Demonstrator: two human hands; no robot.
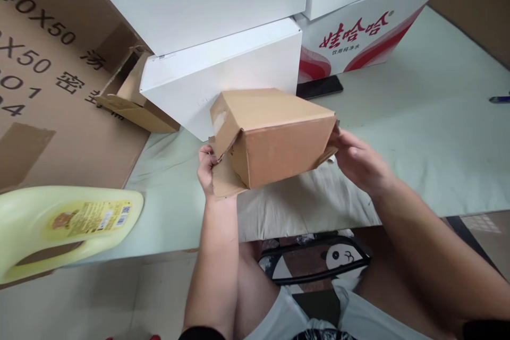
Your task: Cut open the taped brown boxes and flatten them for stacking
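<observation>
Between my two hands a small brown cardboard box (pixel 287 141) is held tilted over the front part of the cloth-covered table. Flaps stand loose at its left end, and my left hand (pixel 207 167) grips one of them with curled fingers. At the other end my right hand (pixel 358 159) has its fingers on the box's right edge and flap; the fingertips are partly hidden behind the cardboard. What the box holds, if anything, cannot be seen. Just behind it stands a white box (pixel 239 69).
Pale yellow jug (pixel 91 218) lies at the table's left edge. An open cardboard box (pixel 147 106) stands by a large printed carton (pixel 51 79). A black phone (pixel 321 87) rests before a red-and-white carton (pixel 366 37). A pen (pixel 500 99) lies right on the green tablecloth (pixel 430 149).
</observation>
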